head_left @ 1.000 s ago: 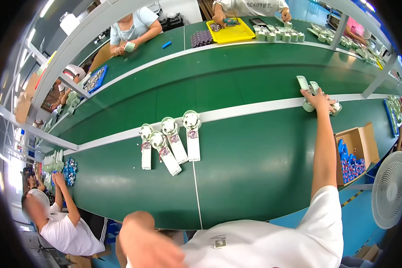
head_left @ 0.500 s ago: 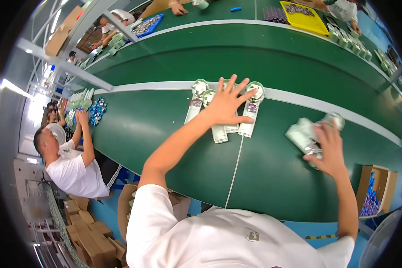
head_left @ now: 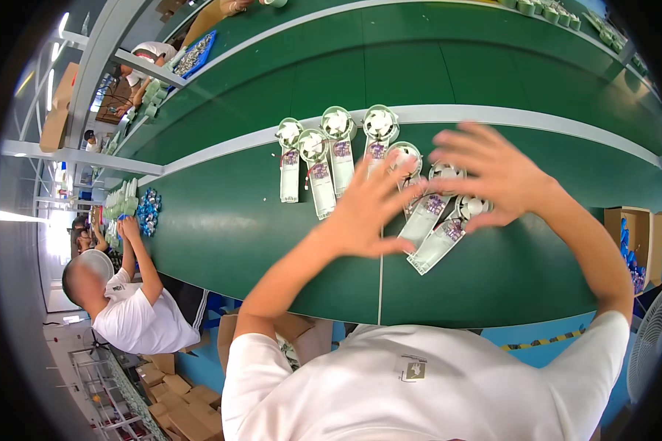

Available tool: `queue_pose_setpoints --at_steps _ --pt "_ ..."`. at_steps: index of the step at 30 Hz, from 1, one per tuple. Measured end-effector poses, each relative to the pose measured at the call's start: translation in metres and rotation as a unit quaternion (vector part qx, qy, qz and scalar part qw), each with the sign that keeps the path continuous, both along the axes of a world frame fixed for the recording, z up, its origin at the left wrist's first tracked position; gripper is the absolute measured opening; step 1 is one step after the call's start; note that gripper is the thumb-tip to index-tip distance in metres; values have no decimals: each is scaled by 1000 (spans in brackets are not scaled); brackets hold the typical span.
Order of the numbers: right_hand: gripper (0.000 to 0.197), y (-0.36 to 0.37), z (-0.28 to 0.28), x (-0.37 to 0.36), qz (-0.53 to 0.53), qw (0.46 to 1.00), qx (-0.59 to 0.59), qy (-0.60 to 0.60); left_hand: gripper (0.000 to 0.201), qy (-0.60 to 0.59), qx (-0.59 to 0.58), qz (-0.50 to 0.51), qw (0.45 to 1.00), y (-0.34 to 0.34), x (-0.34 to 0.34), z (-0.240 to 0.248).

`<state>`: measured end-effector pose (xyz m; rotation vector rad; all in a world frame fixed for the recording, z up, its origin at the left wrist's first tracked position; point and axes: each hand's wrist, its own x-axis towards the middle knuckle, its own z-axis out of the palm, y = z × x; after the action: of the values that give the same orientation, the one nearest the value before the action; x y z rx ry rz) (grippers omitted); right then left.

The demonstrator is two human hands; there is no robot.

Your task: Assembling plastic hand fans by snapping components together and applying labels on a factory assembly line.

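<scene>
So both hands are wide here. The left hand has its fingers fanned over the middle of the batch, and the right hand is spread out too, a bit blurred, with its thumb close to a round head. Neither looks wrapped around anything, but I can't tell if the fingertips are touching.

The parts are pale-green plastic units with a round white-fan head and a flat rectangular body, purple circuit board and red wires showing. I count seven on the green tabletop: four with heads up by the pale metal rail, and three slanted ones under and between the hands, bodies crowding at the lower ends.

My two cents for squaring up that slanted bunch: steer them by the plastic rims or body edges, not the fan blades or boards. Keep the left palm light so it doesn't shove the neat ones. I'd turn the outermost unit first, since the others have no room, and watch those loose wires, they'd snag easily.
</scene>
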<state>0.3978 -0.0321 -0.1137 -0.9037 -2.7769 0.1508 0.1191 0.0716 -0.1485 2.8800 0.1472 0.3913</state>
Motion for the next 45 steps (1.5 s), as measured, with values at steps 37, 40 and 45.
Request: queue_pose_setpoints --at_steps 37,40,45 --pt "13 -197 -68 -167 -603 585 -274 469 19 -276 -330 195 881 -198 -20 -77" --pt "15 -193 -65 -163 -596 585 -283 472 17 -259 -353 211 874 -201 -17 -75" --pt "12 -190 -60 -152 -586 553 -337 487 19 -236 -203 211 926 -203 -18 -74"
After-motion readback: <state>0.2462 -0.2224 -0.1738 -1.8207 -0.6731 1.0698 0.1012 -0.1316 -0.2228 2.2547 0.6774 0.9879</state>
